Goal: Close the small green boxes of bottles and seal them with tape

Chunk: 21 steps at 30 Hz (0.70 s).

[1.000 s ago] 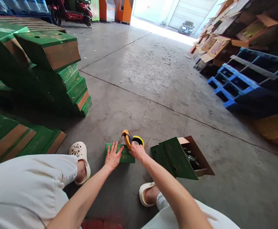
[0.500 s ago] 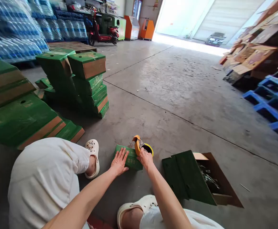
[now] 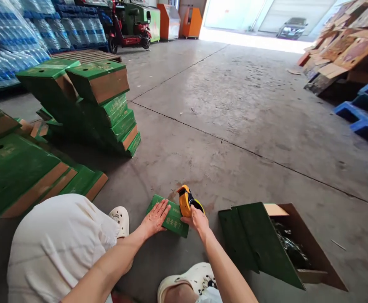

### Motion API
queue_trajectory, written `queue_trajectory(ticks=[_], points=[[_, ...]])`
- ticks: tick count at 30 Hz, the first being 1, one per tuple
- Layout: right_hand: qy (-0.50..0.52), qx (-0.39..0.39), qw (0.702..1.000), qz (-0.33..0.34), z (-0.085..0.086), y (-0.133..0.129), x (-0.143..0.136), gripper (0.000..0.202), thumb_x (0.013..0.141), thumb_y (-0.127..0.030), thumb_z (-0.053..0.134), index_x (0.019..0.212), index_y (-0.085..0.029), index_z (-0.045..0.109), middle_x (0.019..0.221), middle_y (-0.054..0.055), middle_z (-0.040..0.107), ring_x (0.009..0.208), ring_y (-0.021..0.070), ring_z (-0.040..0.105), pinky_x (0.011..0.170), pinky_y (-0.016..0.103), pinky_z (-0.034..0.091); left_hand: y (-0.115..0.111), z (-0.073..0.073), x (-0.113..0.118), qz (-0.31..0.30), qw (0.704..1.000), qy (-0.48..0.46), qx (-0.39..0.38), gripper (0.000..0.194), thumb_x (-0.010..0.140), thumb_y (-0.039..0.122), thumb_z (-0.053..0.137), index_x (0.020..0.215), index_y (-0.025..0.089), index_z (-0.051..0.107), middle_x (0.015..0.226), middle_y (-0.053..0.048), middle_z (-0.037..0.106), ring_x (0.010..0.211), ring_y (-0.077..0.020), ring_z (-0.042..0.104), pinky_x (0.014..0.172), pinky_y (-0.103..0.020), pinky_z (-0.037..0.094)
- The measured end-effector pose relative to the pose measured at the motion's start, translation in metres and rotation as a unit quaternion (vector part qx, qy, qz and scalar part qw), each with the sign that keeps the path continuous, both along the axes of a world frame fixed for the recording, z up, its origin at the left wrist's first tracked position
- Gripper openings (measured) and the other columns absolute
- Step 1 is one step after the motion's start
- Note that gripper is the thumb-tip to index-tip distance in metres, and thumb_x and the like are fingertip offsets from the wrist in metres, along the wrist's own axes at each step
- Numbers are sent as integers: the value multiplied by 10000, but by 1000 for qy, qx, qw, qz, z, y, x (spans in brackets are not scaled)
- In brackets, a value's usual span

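Observation:
A small green cardboard box (image 3: 175, 222) with pale printed characters lies on the concrete floor in front of me. My left hand (image 3: 155, 216) rests flat on its left part, fingers stretched out and nothing gripped. Wrapped round an orange tape dispenser (image 3: 185, 201) is my right hand (image 3: 198, 218), at the box's right end. The tape roll on the dispenser is mostly hidden behind that hand. To the right lies a larger green carton (image 3: 250, 235), its flaps open, with shiny plastic-wrapped contents (image 3: 293, 246) inside.
Stacked green cartons (image 3: 98, 84) stand at the left, with more cartons (image 3: 16, 172) nearer. Bottled-water packs (image 3: 10, 46), a wooden pallet (image 3: 86, 56) and a red scooter (image 3: 130, 35) are behind. Blue pallets (image 3: 365, 113) and flattened cardboard (image 3: 338, 50) line the right.
The tape dispenser has turned in my right hand, so its roll shows less. My left hand stays on the small box. The whole view has shifted slightly.

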State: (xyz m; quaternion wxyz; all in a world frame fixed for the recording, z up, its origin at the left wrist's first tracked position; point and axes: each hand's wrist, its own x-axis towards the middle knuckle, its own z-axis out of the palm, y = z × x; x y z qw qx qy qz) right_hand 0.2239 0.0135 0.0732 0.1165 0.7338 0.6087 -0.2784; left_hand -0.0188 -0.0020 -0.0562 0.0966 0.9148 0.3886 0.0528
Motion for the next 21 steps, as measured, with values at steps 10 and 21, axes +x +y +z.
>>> queue_trajectory(ticks=[10, 21], points=[[-10, 19, 1000, 2, 17, -3, -6, 233, 1001, -434, 614, 1018, -202, 611, 1083, 123, 752, 1030, 280, 702, 790, 318, 425, -9, 3, 3, 54, 989, -63, -120, 1307, 790, 407, 860, 1729, 169, -18, 1776, -224, -42, 1657, -382, -8, 1341, -582, 114], [522, -113, 833, -144, 62, 20, -31, 589, 777, -672, 849, 1000, -139, 732, 828, 17, 666, 734, 147, 559, 687, 255, 436, 14, 19, -19, 18, 939, -205, -275, 879, 927, 281, 678, 1703, 233, 267, 1781, -136, 202, 1659, -333, 151, 1341, -568, 177]])
